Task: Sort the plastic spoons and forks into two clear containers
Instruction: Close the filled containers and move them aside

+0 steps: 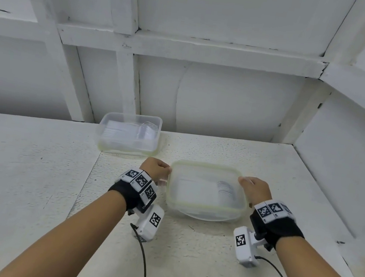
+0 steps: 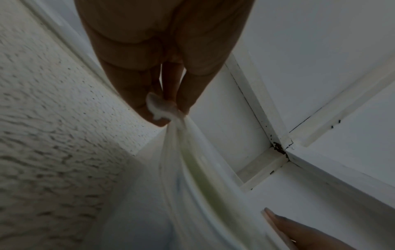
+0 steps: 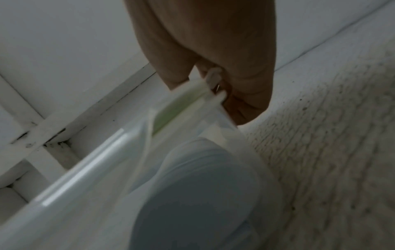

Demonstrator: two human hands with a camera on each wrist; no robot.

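A clear container (image 1: 202,205) with a pale green top edge sits in front of me on the white table, blurred. Stacked clear cutlery (image 1: 224,189) lies inside it; I cannot tell spoons from forks. My left hand (image 1: 158,170) pinches its left edge, and my right hand (image 1: 252,185) grips its right edge. In the left wrist view my left hand's fingers (image 2: 149,108) pinch a clear tab on the container's rim (image 2: 192,169). In the right wrist view my right hand (image 3: 213,79) curls round the green-lined rim (image 3: 171,110). A second clear container (image 1: 131,115) with stacked clear cutlery (image 1: 128,130) stands farther back, on the left.
The table (image 1: 32,164) is white and rough, with a raised sheet (image 1: 183,256) under the containers. White panelled walls (image 1: 216,108) close the back and the right side. Cables trail from the wrist cameras toward me.
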